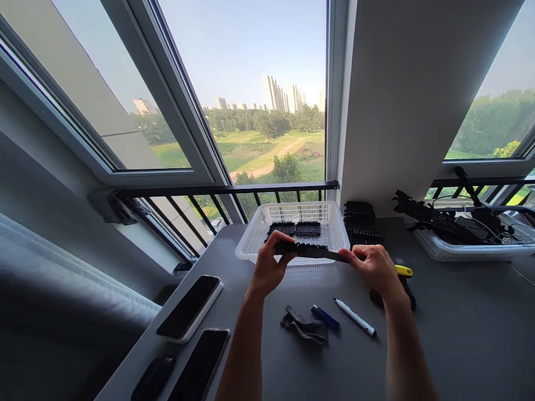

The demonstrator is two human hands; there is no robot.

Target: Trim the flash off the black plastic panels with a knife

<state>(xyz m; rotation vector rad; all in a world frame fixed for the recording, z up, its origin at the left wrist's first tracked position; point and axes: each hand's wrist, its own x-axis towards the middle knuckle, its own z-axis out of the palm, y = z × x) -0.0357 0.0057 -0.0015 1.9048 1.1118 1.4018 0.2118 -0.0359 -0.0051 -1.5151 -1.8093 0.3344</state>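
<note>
A long black piece (307, 250) with a bumpy upper edge is held level in front of the white basket. Its left end is gripped between thumb and fingers by my left hand (271, 266). My right hand (374, 270) pinches the thin, flat dark strip (335, 256) that runs out from the right end. Whether piece and strip are one part I cannot tell. Behind them, the white plastic basket (246, 243) contains several black ridged blocks (308, 229). Below my hands lie a crumpled grey cloth (305, 324), a blue lighter (325, 317) and a white marker (355, 317).
Stacked black ridged parts (360, 220) stand right of the basket. A yellow-handled tool (403, 271) lies partly behind my right wrist. Another white basket (455, 250) overflows with black parts and cables. Two phones (190, 307) and a black mouse-like object (152, 379) lie left. A railing (234, 189) borders the window.
</note>
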